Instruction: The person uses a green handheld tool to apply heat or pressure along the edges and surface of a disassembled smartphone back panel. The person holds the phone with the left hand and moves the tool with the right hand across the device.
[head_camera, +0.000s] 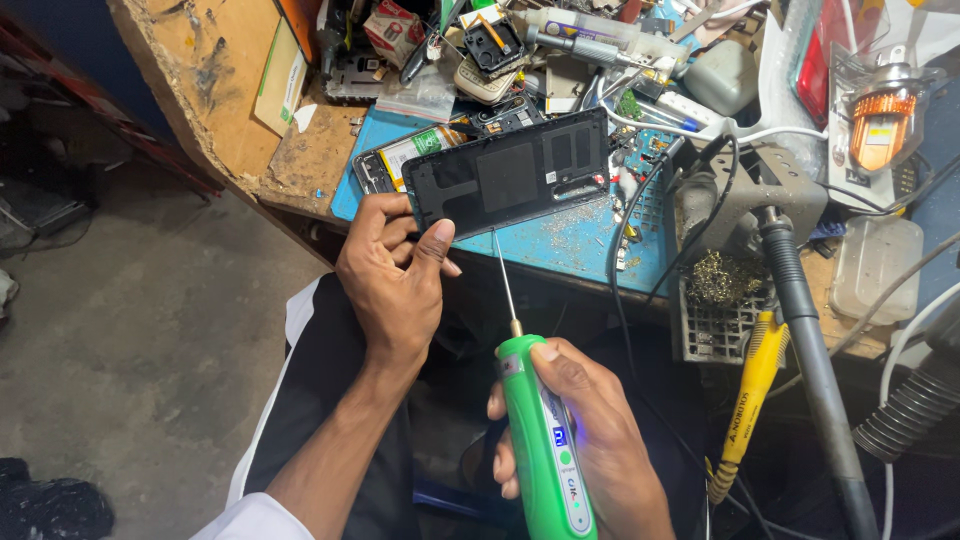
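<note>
Item: black phone back panel (508, 180), inner side up, at the blue mat's (580, 240) near edge; my left hand (392, 275) grips its corner. Right hand (590, 440) clasps green electric screwdriver (545, 440), bit tip just short of panel. I judge the opened phone (400, 155) behind awaits reassembly.

A black phone back cover (510, 180), inner side up, lies tilted at upper centre. Below it, a green electric screwdriver (545, 440) points its thin bit upward toward the cover's lower edge.

Left hand (395, 262) grips black phone panel (510, 172); right hand (580, 440) holds green electric screwdriver (545, 440)
</note>
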